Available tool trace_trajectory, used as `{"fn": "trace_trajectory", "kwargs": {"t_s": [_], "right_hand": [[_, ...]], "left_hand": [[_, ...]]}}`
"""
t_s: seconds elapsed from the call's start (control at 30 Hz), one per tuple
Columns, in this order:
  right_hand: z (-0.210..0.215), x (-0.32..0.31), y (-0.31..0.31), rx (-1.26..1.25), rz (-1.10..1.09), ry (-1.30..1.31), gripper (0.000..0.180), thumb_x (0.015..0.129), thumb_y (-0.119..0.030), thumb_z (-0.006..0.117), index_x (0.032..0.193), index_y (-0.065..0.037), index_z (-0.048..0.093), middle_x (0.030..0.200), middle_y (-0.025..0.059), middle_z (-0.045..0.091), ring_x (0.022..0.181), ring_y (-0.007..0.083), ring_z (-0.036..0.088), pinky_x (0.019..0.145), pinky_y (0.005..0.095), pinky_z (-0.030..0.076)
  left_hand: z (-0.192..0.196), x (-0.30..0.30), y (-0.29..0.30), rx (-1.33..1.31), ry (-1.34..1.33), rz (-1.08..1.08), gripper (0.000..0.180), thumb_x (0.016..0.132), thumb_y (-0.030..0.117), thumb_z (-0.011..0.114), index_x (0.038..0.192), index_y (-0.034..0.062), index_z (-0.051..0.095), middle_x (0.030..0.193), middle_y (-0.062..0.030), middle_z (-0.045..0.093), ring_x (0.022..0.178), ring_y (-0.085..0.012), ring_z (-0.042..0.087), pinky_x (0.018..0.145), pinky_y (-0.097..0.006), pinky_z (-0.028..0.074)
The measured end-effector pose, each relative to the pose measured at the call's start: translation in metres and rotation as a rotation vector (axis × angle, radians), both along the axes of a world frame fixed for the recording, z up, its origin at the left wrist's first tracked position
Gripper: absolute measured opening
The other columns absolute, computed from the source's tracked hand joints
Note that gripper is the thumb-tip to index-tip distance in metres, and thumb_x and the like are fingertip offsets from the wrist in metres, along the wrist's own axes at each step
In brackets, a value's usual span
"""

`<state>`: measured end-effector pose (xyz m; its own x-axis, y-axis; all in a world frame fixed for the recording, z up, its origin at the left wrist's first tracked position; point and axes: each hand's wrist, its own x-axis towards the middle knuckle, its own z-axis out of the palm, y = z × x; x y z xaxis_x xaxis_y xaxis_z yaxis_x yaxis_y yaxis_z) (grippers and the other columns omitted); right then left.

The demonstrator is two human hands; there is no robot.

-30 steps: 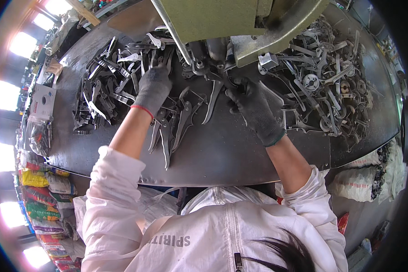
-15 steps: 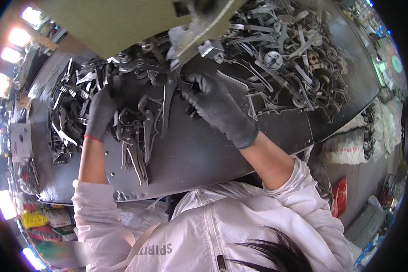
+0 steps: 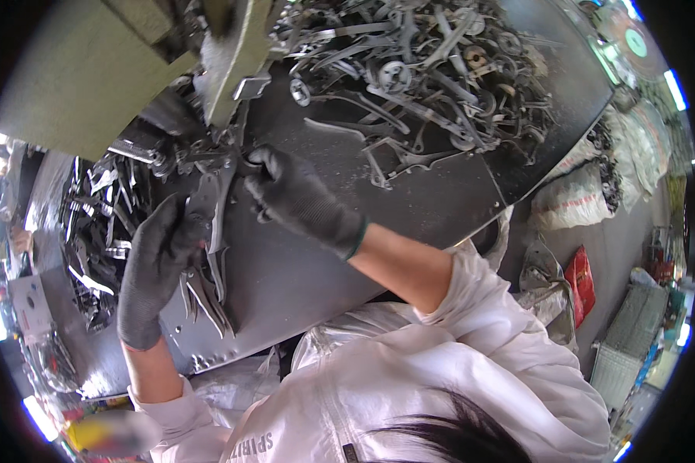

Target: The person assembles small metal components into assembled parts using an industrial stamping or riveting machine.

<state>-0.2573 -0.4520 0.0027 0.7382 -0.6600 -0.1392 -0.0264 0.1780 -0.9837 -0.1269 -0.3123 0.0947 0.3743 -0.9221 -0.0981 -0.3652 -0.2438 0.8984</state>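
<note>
My left hand [image 3: 156, 266], in a dark grey glove, is closed at a flat grey metal plier part [image 3: 203, 199], its thumb and fingers on either side of it. Just right of that part stands a long, dark curved handle [image 3: 222, 204]. Several plier-like handles [image 3: 207, 305] lie below the left hand on the metal table. My right hand [image 3: 301, 197], gloved alike, is curled with fingers pinched beside the press tooling [image 3: 222, 147]; what they grip is hidden.
A pale green machine body [image 3: 62, 77] overhangs the far left, with a metal arm [image 3: 235, 62] coming down from it. Dark metal parts [image 3: 104, 201] are heaped left of my hands. A larger heap of levers and rings [image 3: 440, 85] covers the table's far right. Woven sacks [image 3: 571, 193] stand beyond the right edge.
My view has shifted, so the machine and heaps sit further left. My left hand has come from the left heap to the plier part. My right hand stays curled near the tooling.
</note>
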Motion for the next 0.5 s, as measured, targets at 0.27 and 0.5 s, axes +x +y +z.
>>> {"fn": "trace_trajectory", "kwargs": {"t_s": [0.27,0.5], "right_hand": [[0.015,-0.11,-0.021,-1.078,-0.023,0.158,0.054,0.073,0.004,0.061,0.125,-0.007,0.051,0.113,0.0121,0.055,0.089,0.0234,0.059,0.084,0.0423,0.046],[0.019,-0.192,-0.078,-1.26,0.259,0.721,0.061,0.074,0.005,0.053,0.131,-0.016,0.05,0.111,0.0148,0.058,0.101,0.0286,0.058,0.084,0.039,0.05]], "left_hand": [[-0.053,0.0,-0.031,0.102,-0.121,0.009,0.038,0.098,0.03,0.047,0.115,-0.0029,0.055,0.09,-0.0057,0.061,0.082,-0.01,0.055,0.074,-0.02,0.043],[-0.082,0.023,0.001,-0.099,0.176,0.138,0.04,0.098,0.031,0.048,0.118,-0.0032,0.052,0.087,-0.007,0.062,0.069,-0.009,0.058,0.058,-0.022,0.048]]}}
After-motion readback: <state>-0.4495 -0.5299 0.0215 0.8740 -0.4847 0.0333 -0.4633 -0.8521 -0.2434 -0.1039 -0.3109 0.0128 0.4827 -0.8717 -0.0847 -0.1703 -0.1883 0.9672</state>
